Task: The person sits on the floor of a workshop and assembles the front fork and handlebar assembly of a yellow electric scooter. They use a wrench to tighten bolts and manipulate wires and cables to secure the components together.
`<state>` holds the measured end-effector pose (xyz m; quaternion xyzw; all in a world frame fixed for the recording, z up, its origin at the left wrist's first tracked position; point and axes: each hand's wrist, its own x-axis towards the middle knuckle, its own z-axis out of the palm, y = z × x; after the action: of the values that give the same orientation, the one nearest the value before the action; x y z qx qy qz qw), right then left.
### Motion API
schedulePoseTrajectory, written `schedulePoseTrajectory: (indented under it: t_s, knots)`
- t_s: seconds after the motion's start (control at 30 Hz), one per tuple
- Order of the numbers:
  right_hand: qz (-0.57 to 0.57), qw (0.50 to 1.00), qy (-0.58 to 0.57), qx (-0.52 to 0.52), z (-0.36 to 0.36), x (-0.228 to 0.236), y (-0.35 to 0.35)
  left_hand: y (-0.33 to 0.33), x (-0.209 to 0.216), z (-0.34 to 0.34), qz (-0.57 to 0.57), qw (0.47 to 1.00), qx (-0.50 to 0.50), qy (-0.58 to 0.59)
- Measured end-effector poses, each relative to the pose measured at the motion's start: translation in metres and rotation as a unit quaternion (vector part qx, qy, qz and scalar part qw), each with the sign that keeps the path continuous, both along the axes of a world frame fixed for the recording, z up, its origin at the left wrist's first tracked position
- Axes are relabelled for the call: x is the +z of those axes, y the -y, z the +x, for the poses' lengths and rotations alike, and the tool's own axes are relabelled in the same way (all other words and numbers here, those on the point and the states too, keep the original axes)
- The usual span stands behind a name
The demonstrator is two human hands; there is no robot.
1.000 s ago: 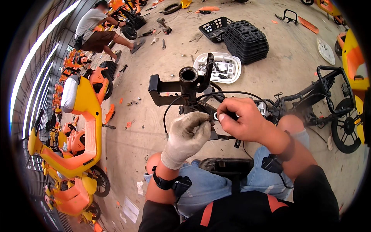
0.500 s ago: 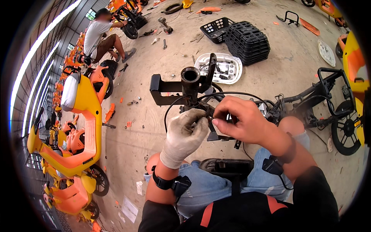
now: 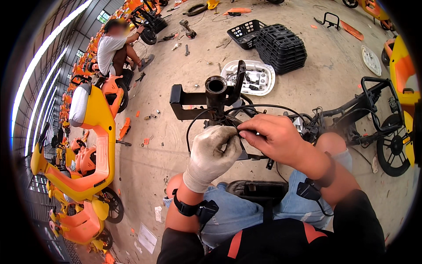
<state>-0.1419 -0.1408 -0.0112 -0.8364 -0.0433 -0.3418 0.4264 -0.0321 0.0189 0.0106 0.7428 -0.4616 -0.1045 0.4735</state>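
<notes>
A black bike frame stands in front of me, its open head tube [image 3: 216, 90] upright with a bracket [image 3: 189, 99] on its left. Thin black cables [image 3: 281, 108] loop out around the tube. Just below it, my left hand [image 3: 214, 152], in a dirty white knit glove, is closed in a pinch. My bare right hand [image 3: 277, 138] meets it there, thumb and forefinger pressed together at the left fingertips. Whatever lies between the fingers is dark, small and mostly hidden; I cannot make out its kind.
A white tray [image 3: 269, 89] of small metal parts lies beyond the frame, with stacked black baskets [image 3: 281, 49] behind it. Yellow-orange scooters [image 3: 105, 145] line the left. A power tool [image 3: 188, 29] and loose hardware lie on the floor. Another person [image 3: 112, 48] crouches at far left.
My right hand has shifted slightly left and down, its fingertips now against the left hand's. The left hand has turned a little. The other person leans further forward.
</notes>
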Motion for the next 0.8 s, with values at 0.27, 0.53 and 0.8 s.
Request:
schedulePoseTrajectory:
  t_s: [0.27,0.53,0.8]
  knots:
    - [0.035,0.999,-0.018,0.024,-0.0007,0.0017,0.003,0.004,0.0033,0.0011,-0.011,0.988,-0.038,0.15]
    - [0.097,0.994,-0.043,0.039,-0.006,0.007,0.0018,0.0023,0.0057,-0.002,-0.026,0.986,-0.07,0.146]
    - [0.064,0.998,0.013,-0.012,-0.0057,0.0007,-0.0056,0.005,0.004,-0.0078,-0.034,0.99,-0.066,0.123]
